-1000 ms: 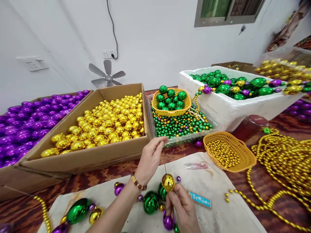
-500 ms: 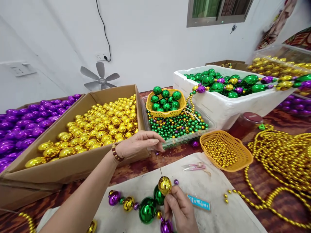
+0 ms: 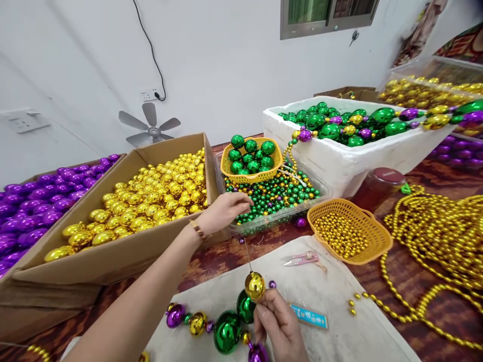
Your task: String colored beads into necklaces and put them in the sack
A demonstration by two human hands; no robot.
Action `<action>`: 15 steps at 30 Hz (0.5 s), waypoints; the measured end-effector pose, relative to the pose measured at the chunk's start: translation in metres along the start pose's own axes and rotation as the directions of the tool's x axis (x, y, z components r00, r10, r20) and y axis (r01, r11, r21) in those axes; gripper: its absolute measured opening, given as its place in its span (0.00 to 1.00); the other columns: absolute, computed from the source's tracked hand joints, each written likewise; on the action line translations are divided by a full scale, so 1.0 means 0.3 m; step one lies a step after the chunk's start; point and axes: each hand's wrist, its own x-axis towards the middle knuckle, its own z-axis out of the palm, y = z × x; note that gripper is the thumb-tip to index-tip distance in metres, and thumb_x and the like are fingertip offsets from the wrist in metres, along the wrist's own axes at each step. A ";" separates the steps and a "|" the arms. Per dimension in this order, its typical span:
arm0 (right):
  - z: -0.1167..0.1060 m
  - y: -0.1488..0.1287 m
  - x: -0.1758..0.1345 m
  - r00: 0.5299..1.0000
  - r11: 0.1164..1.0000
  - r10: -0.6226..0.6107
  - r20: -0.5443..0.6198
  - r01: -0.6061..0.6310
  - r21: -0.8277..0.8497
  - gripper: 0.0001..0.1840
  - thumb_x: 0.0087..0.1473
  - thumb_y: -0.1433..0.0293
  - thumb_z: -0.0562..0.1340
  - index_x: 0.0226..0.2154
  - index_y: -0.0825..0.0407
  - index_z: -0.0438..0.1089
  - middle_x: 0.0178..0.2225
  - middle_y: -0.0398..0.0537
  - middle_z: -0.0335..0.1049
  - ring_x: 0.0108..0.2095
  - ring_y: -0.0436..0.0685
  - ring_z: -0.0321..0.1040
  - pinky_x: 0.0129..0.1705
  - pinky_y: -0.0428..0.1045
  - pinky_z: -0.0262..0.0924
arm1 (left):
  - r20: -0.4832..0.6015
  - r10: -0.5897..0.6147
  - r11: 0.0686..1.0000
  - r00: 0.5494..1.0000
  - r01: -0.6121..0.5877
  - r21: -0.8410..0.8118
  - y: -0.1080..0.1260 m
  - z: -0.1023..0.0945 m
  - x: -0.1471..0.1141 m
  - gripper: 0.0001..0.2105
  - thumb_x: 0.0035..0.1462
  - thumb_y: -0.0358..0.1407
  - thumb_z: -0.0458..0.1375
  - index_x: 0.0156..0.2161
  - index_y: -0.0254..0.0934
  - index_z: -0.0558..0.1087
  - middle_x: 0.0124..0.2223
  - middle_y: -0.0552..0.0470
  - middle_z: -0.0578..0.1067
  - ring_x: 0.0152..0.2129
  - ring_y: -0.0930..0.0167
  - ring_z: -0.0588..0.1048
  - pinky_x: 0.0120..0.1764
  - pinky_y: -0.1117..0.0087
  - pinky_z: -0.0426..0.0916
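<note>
My right hand (image 3: 277, 322) pinches a shiny gold ball bead (image 3: 255, 285) above the white cloth. A thin needle or wire (image 3: 248, 254) sticks up out of that bead. Beside and below it, a beaded strand runs over the cloth, with large green balls (image 3: 227, 332), a gold bead (image 3: 197, 324) and purple beads (image 3: 175, 315). My left hand (image 3: 224, 211), a bead bracelet at its wrist, reaches over the near edge of a clear tray (image 3: 277, 217) of small, mostly green beads. Its fingers are loosely bent, and nothing shows in them.
Cardboard boxes of gold balls (image 3: 158, 193) and purple balls (image 3: 41, 201) stand left. A yellow basket (image 3: 252, 177) of green balls sits on the tray. Rightward are a white foam box (image 3: 362, 161), an orange basket (image 3: 379, 241), a red-lidded jar (image 3: 377, 188), gold bead strands (image 3: 441, 236) and pink snips (image 3: 302, 259).
My left hand has moved up and away, from in front of the tray to over its near edge, and its fingers bend more. My right hand keeps its pinch on the gold bead.
</note>
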 end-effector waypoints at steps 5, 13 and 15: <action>-0.009 0.011 0.007 0.999 0.999 -0.027 0.028 0.028 -0.033 0.16 0.60 0.57 0.55 0.34 0.53 0.66 0.24 0.45 0.69 0.21 0.49 0.66 0.22 0.43 0.57 | 0.064 -0.139 0.859 0.988 0.089 0.505 -0.058 0.059 0.160 0.07 0.43 0.21 0.58 0.23 0.34 0.73 0.33 0.40 0.76 0.37 0.57 0.74 0.43 0.57 0.65; -0.011 -0.007 0.017 1.000 0.999 0.020 0.010 -0.020 -0.036 0.19 0.58 0.56 0.59 0.29 0.55 0.69 0.26 0.52 0.75 0.22 0.53 0.73 0.21 0.43 0.59 | 0.051 -0.218 0.837 0.975 0.160 0.524 -0.110 0.074 0.216 0.07 0.38 0.24 0.62 0.20 0.36 0.69 0.29 0.46 0.75 0.35 0.61 0.74 0.41 0.63 0.66; -0.011 -0.011 0.016 1.000 1.000 0.021 -0.010 -0.021 -0.021 0.18 0.58 0.57 0.60 0.29 0.55 0.69 0.26 0.50 0.75 0.21 0.52 0.73 0.21 0.42 0.57 | -0.014 -0.177 0.867 0.984 0.163 0.472 -0.084 0.064 0.202 0.06 0.40 0.24 0.61 0.23 0.36 0.70 0.30 0.45 0.75 0.36 0.60 0.74 0.41 0.62 0.66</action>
